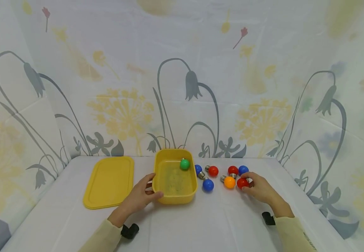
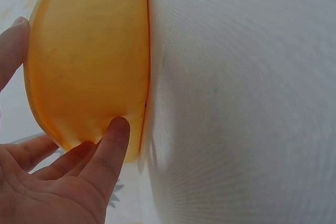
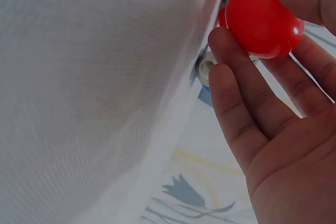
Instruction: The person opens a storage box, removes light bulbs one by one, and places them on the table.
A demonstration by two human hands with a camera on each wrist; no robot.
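Note:
A yellow plastic box (image 1: pixel 177 200) stands on the table with a green bulb (image 1: pixel 184 164) inside it, near the right wall. My left hand (image 1: pixel 140 194) holds the box by its near left corner, thumb on the front side and fingers along the left wall. At the right, my right hand (image 1: pixel 260 189) pinches a red bulb (image 3: pixel 262 19) between thumb and fingers. Close by lie an orange bulb (image 1: pixel 229 182), another red bulb (image 1: pixel 233 170) and a blue bulb (image 1: pixel 243 170). The held bulb's base is mostly hidden.
Left of the box lies a flat yellow lid (image 1: pixel 109 182). Between the box and the right-hand group are a red bulb (image 1: pixel 213 171) and two blue bulbs, the nearer blue bulb (image 1: pixel 208 185) in front. A patterned curtain (image 1: pixel 182 115) hangs behind the white table (image 1: pixel 201 227).

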